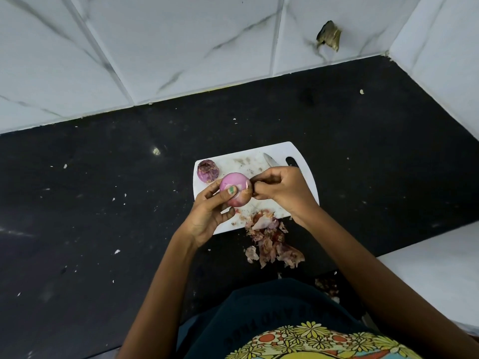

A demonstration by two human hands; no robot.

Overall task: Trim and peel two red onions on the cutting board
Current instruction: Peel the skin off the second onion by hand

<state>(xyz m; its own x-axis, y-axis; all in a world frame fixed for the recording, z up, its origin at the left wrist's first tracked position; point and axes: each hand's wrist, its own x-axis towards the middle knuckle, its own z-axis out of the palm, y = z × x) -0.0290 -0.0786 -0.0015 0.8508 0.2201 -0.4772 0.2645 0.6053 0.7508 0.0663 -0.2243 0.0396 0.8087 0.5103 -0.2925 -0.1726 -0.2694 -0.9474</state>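
Note:
My left hand (210,211) grips a mostly peeled pink-red onion (236,190) above the white cutting board (305,187), thumb across its front. My right hand (280,189) pinches a bit of skin at the onion's right side. A second onion (207,171), purple with patchy skin, sits on the board's far left corner. A knife (270,159) lies on the board behind my right hand; only its blade tip shows.
A pile of onion skins (272,242) lies at the board's near edge and spills onto the black counter (103,203). Small scraps dot the counter. White marble-pattern tiled walls (181,47) rise behind and to the right. A white surface (440,268) sits at right.

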